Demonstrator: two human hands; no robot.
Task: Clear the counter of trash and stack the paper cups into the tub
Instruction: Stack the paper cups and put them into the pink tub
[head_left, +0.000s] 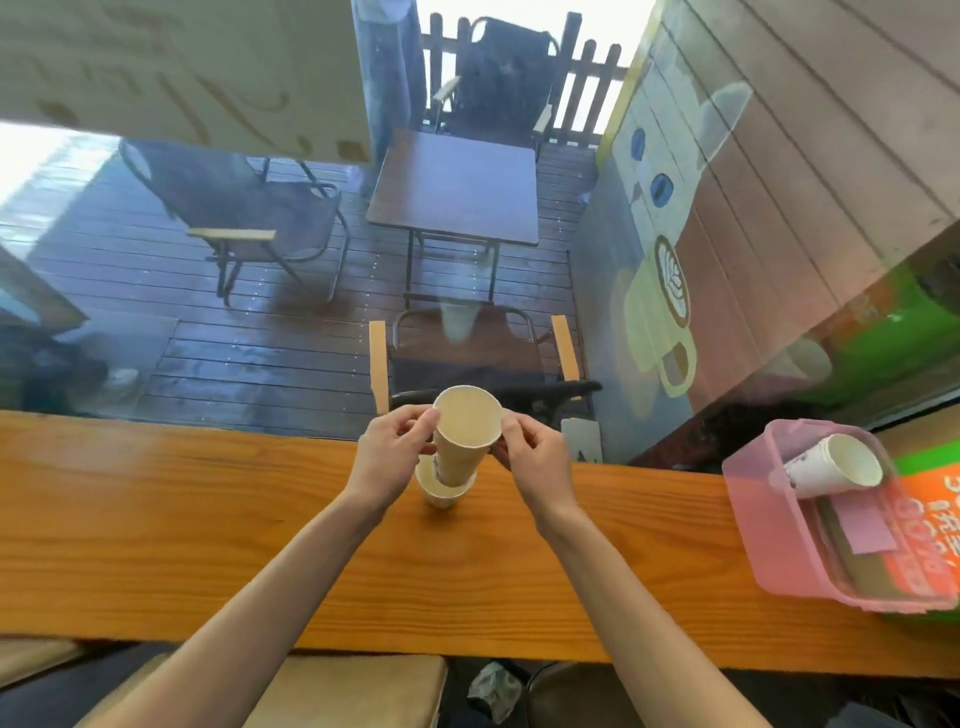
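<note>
Three paper cups: two nested left of the pink tub (769, 525), upper cup (466, 439) in lower cup (441, 491); one cup (831, 465) inside it. One tub.

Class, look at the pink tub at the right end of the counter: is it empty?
No. The pink tub already holds a paper cup lying on its side, plus some flat orange printed material.

Single head-worn wide-angle view, looking forward and steeply down from close above the long orange-brown wooden counter (208, 519) toward the window.
</note>
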